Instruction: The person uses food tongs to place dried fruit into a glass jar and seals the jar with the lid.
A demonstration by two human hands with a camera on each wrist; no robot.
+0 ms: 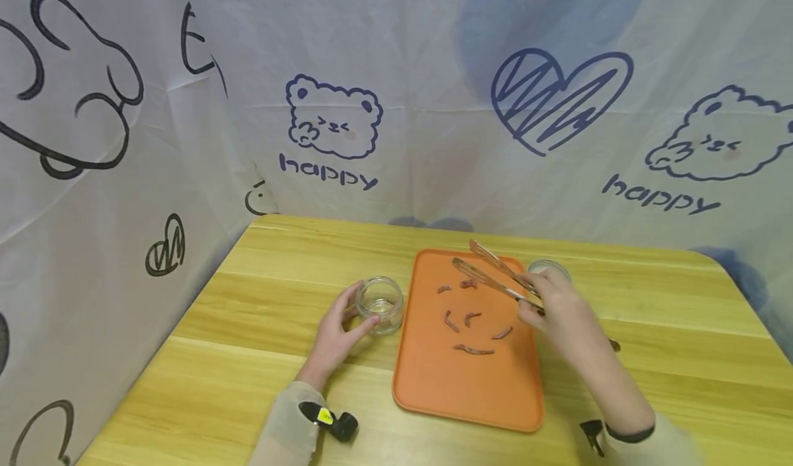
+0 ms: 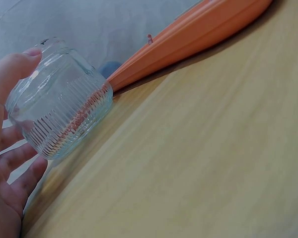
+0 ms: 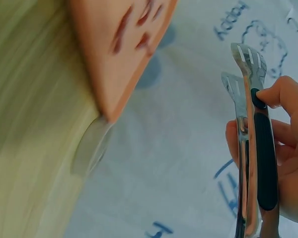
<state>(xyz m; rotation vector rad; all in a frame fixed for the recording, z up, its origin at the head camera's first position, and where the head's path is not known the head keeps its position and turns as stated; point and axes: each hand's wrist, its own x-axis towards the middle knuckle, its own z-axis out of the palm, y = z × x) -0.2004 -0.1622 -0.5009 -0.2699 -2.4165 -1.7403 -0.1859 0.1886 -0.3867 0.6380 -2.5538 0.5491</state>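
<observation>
My left hand [image 1: 339, 339] holds a clear glass jar [image 1: 385, 321] beside the left edge of an orange tray [image 1: 464, 400]. In the left wrist view the thumb lies over the rim of the ribbed jar [image 2: 64, 99] and the fingers come round behind it. My right hand [image 1: 557, 308] grips metal tongs [image 1: 486, 277] with black handle pads, held above the tray's far right part. The tips of the tongs [image 3: 248, 62] stand apart with nothing between them. Several thin brownish-red strips [image 1: 473, 350] lie scattered on the tray.
A second glass container [image 1: 550, 268] stands right of the tray's far end, partly hidden by my right hand. A small dark tip [image 1: 614, 345] shows beyond my right forearm. The wooden table [image 1: 248, 342] meets a white printed cloth [image 1: 427, 142] at the back and left.
</observation>
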